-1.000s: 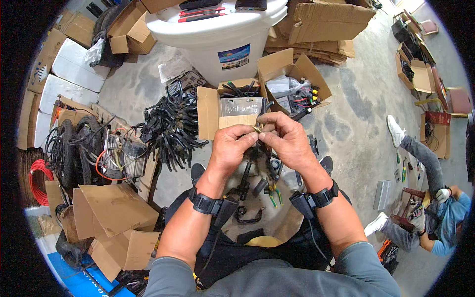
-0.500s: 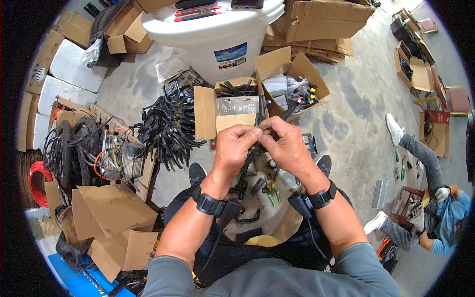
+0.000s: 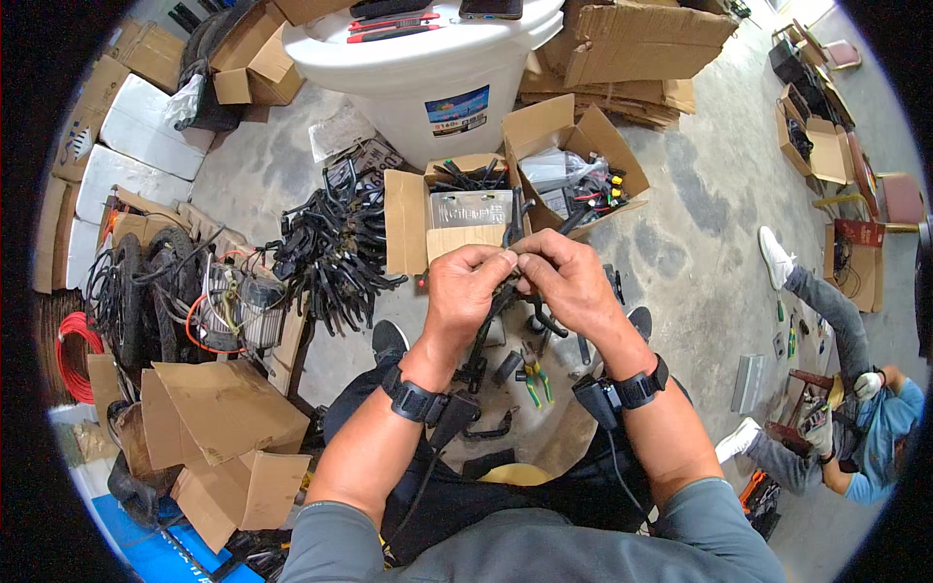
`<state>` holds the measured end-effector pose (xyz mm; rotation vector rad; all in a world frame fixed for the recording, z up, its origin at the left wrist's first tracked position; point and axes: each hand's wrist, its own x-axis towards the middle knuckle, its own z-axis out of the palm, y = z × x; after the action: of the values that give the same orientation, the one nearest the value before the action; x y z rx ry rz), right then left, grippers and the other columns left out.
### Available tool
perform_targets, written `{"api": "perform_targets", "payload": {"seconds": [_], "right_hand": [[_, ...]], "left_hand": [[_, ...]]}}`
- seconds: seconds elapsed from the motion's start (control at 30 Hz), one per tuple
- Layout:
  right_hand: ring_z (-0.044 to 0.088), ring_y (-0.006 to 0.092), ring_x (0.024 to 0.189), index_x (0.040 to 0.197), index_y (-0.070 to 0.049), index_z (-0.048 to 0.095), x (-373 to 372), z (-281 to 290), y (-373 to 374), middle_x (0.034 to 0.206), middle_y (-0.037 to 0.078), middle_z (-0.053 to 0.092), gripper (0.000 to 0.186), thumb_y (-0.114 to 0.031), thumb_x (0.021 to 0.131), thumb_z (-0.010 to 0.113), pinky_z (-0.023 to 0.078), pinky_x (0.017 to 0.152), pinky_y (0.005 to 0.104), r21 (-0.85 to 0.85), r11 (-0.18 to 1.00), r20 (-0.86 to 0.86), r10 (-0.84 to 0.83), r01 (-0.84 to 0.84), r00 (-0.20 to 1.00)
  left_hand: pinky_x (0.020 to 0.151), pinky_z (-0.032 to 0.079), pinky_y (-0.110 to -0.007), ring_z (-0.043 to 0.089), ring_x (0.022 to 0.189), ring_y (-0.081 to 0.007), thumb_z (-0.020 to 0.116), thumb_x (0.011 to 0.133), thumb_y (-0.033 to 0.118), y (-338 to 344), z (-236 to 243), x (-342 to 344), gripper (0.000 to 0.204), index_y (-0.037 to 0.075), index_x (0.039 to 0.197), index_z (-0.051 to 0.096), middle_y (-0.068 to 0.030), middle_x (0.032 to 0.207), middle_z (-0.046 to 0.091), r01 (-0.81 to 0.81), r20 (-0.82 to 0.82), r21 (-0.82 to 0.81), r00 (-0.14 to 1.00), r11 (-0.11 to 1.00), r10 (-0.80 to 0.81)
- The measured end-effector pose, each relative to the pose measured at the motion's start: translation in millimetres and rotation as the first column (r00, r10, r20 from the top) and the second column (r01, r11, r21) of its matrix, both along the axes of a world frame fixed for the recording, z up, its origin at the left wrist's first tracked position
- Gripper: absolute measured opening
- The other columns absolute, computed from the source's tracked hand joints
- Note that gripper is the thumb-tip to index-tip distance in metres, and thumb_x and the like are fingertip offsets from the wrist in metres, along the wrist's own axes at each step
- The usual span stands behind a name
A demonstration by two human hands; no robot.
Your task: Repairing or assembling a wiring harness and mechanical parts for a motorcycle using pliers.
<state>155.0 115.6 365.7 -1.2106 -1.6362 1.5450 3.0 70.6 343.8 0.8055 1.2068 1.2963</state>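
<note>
My left hand [image 3: 468,290] and my right hand [image 3: 566,277] meet in front of me, fingertips pinched together on a small dark part [image 3: 512,274] joined to a black cable that hangs down between them. Both wrists wear black bands with a cable. Below the hands, on the floor between my feet, lie black handlebar-like parts [image 3: 486,350] and green-handled pliers [image 3: 535,377]. Just beyond the hands stands an open cardboard box [image 3: 400,222] with black parts and a clear bag inside.
A second open box [image 3: 544,126] holds bagged wiring with coloured connectors. A white drum [image 3: 428,68] stands behind. A heap of black cables [image 3: 330,248] lies left, with tyres [image 3: 131,282], red hose [image 3: 73,355] and cardboard. Another person [image 3: 836,389] sits at right.
Both hands have stayed together on the small part, shifting slightly; the fingers have worked on it with little visible change.
</note>
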Motion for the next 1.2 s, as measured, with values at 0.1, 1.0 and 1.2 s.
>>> {"api": "perform_targets", "payload": {"seconds": [0.1,1.0,1.2], "right_hand": [[0.064,0.0162,0.070,0.093,0.002,0.063,3,-2,1,0.079,0.010,0.064,0.009,-0.005,0.089,0.058,0.051,0.066,0.0304,0.080,0.996,0.078,0.031,-0.037,0.996],[0.057,0.0161,0.061,0.083,0.000,0.062,10,0,-14,0.070,0.011,0.057,0.011,-0.011,0.081,0.064,0.046,0.057,0.0320,0.198,0.980,0.006,0.010,-0.011,1.000],[0.056,0.0098,0.061,0.088,0.002,0.061,7,-8,-9,0.071,0.005,0.060,0.013,-0.007,0.082,0.069,0.046,0.055,0.0260,-0.252,0.965,-0.360,-0.024,-0.073,0.932]], "left_hand": [[0.068,0.047,-0.024,0.059,0.073,-0.0090,0.065,0.088,0.008,0,-3,0,0.014,-0.005,0.090,0.069,-0.0041,0.081,0.068,0.006,-0.025,0.007,1.000,1.000,-0.006],[0.065,0.049,-0.023,0.061,0.069,-0.0097,0.067,0.086,0.004,7,-6,-14,0.011,-0.005,0.093,0.068,-0.0050,0.078,0.068,-0.007,-0.202,-0.018,0.979,1.000,0.003],[0.066,0.049,-0.023,0.061,0.072,-0.0095,0.067,0.086,0.002,4,-7,-16,0.010,-0.005,0.094,0.067,-0.0048,0.081,0.068,0.038,-0.174,0.003,0.984,0.999,-0.037]]}}
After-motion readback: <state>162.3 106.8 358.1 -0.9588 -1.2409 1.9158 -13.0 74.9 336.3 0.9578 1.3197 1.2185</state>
